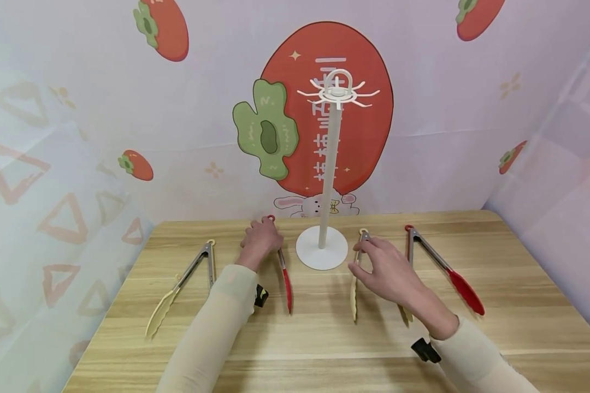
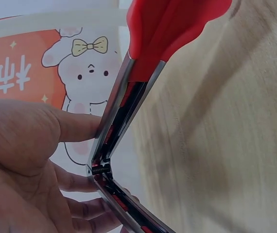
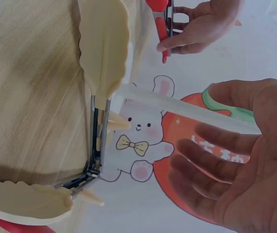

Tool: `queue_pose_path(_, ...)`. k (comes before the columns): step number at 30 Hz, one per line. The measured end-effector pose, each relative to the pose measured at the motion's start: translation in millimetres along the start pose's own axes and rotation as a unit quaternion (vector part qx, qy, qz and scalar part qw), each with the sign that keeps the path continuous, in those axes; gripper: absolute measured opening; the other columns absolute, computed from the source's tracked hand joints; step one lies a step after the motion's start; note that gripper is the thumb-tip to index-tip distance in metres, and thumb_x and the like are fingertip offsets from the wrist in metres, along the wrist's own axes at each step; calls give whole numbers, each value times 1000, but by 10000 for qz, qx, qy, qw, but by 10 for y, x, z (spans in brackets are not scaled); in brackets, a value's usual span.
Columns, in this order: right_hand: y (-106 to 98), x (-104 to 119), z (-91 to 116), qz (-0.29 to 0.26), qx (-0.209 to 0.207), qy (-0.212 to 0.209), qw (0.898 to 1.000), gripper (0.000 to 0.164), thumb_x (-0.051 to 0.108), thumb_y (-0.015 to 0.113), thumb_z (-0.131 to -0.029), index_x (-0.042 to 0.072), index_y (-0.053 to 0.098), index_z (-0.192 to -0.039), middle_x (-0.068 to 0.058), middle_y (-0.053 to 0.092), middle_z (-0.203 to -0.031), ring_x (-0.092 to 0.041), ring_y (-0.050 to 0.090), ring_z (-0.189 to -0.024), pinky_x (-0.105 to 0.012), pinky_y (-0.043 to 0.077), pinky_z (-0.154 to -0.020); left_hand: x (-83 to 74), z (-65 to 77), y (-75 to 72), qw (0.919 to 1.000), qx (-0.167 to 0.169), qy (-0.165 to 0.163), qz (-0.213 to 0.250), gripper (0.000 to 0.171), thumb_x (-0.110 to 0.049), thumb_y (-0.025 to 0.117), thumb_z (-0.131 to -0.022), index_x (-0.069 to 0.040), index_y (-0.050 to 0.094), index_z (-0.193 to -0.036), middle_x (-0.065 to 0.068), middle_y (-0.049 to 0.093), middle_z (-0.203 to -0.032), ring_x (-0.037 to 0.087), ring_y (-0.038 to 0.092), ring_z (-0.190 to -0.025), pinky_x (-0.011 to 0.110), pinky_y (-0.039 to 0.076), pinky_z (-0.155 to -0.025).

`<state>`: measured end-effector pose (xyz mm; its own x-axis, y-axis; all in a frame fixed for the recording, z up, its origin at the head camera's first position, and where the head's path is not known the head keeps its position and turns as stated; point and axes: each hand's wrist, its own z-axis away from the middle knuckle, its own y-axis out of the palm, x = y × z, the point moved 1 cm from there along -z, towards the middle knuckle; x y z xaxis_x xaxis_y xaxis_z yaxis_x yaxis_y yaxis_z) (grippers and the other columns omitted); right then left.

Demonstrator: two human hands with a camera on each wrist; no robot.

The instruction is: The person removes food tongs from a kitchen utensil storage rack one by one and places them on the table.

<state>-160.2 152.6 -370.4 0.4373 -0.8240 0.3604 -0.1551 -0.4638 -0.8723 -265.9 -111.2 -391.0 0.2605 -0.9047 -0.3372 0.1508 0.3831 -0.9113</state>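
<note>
Near the back of the table, my left hand grips red-tipped tongs close to their hinge. In the left wrist view, the thumb lies along one metal arm of these tongs, whose red head points up, and the fingers reach behind the hinge. My right hand hovers over cream-tipped tongs, covering part of them in the head view. Its fingers are loosely bent with nothing between them. The right wrist view shows the cream tongs spread apart, beside the hand.
Between the hands stands a white rack with a round base and a ring of hooks on top. More cream-tipped tongs lie at the left, and another red-tipped pair at the right. A printed cloth backdrop encloses the wooden table.
</note>
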Motion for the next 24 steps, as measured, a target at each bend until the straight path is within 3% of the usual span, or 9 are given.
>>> queue_pose_path(15,-49,0,77,29,-51,-29,10000,37,32,68,-82,8,64,-109,-10,60,-109,-32,54,-106,-48,45,-87,48,-27,73,9992,309,-171,-165,61,-30,56,-88,2,34,-136,29,38,-125,43,40,-110,64,39,-84)
queue_pose_path(24,-87,-15,112,109,-155,-102,9998,40,36,70,-81,9,64,-110,-9,60,-106,-31,54,-104,-47,44,-86,88,-48,116,9990,329,-157,-242,57,-29,54,-89,1,37,-134,29,37,-126,43,39,-111,63,40,-81)
